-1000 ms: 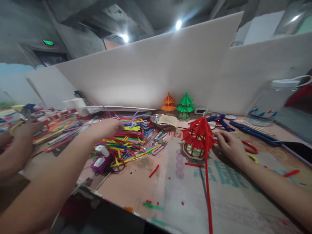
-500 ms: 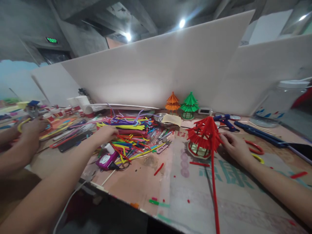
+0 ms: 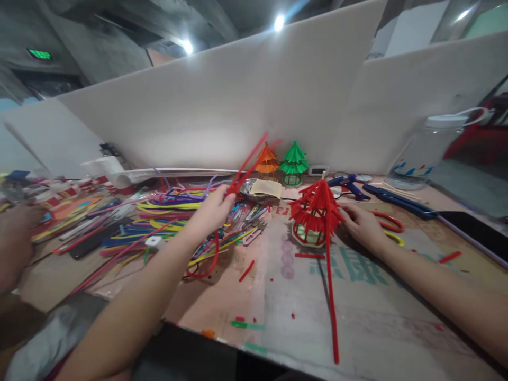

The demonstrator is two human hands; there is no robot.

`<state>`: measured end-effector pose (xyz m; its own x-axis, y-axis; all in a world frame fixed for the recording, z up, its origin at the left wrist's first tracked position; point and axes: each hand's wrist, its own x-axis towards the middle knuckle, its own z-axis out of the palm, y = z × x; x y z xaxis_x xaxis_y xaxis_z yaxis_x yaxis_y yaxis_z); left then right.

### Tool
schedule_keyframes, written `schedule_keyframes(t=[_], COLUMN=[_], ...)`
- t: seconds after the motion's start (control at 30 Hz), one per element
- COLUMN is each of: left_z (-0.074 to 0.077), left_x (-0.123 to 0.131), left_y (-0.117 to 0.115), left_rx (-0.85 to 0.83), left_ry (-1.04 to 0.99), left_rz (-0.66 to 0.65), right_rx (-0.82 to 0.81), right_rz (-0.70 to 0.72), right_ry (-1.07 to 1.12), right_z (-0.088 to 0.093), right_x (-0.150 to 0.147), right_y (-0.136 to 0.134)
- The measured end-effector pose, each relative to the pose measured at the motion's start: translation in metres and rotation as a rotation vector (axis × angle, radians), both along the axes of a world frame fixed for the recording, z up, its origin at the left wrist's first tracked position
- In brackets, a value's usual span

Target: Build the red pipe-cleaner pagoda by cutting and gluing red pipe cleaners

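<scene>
My left hand (image 3: 212, 211) is closed on red pipe cleaners (image 3: 250, 159) that stick up and to the right, with another red length curling below the hand. It hovers over a heap of coloured pipe cleaners (image 3: 166, 217). My right hand (image 3: 361, 225) rests on the table against the right side of a red pagoda model (image 3: 315, 211), fingers curled at its base. A long red pipe cleaner (image 3: 330, 296) runs from the model toward me.
Orange (image 3: 266, 161) and green (image 3: 294, 160) pagoda models stand by the white partition (image 3: 222, 106). A blue glue gun (image 3: 349, 185), red-handled scissors (image 3: 387, 222), a clear jar (image 3: 428, 151) and a black phone (image 3: 476, 233) lie right. Another person's hand (image 3: 16, 238) works far left.
My left hand has lifted red pipe cleaners out of the heap, up and to the right. The right hand has stayed at the red model.
</scene>
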<state>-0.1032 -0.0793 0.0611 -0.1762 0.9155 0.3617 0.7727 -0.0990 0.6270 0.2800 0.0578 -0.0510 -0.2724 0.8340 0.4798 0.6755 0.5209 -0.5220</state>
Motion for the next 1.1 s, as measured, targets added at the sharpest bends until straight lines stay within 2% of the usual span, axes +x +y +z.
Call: schedule_keyframes(t=[0.07, 0.1, 0.13, 0.2, 0.33, 0.43, 0.47, 0.53, 0.63, 0.73, 0.83, 0.93, 1.03, 1.1], left_z=[-0.026, -0.034, -0.038, -0.035, -0.007, -0.001, -0.005, -0.018, -0.039, -0.048, -0.043, -0.029, -0.013, -0.005], left_x=[0.013, 0.017, 0.019, 0.02, 0.009, -0.001, -0.002, -0.003, 0.0, 0.0, -0.002, -0.003, 0.004, 0.014], left_y=[0.027, 0.037, 0.045, 0.052, 0.035, 0.013, 0.007, 0.0, 0.0, 0.007, 0.006, -0.003, -0.007, 0.002], left_rx=[-0.061, -0.09, -0.114, -0.139, -0.122, -0.271, -0.372, -0.472, -0.5, -0.495, -0.455, -0.406, -0.287, -0.207], left_ry=[0.062, 0.092, 0.114, 0.167, 0.314, 0.494, 0.594, 0.697, 0.74, 0.744, 0.714, 0.676, 0.538, 0.422], left_rz=[-0.014, -0.028, -0.042, -0.056, 0.008, 0.048, 0.053, 0.063, 0.102, 0.122, 0.145, 0.209, 0.227, 0.196], right_rx=[-0.007, -0.012, -0.016, -0.026, -0.047, -0.064, -0.07, -0.082, -0.102, -0.117, -0.125, -0.135, -0.147, -0.151], right_rz=[-0.002, -0.002, 0.001, 0.009, 0.031, 0.052, 0.059, 0.068, 0.069, 0.074, 0.085, 0.111, 0.141, 0.151], right_ry=[-0.015, -0.021, -0.026, -0.032, -0.038, -0.043, -0.045, -0.049, -0.06, -0.073, -0.085, -0.092, -0.101, -0.106], right_z=[0.0, 0.0, 0.0, 0.0, 0.002, 0.004, 0.005, 0.005, 0.006, 0.005, 0.005, 0.005, 0.006, 0.006], right_x=[0.0, 0.0, 0.0, 0.0, -0.001, -0.001, -0.002, -0.002, -0.002, -0.001, 0.0, 0.0, -0.001, -0.001], right_y=[-0.002, -0.003, -0.004, -0.005, -0.006, -0.007, -0.006, -0.006, -0.007, -0.007, -0.008, -0.008, -0.008, -0.008])
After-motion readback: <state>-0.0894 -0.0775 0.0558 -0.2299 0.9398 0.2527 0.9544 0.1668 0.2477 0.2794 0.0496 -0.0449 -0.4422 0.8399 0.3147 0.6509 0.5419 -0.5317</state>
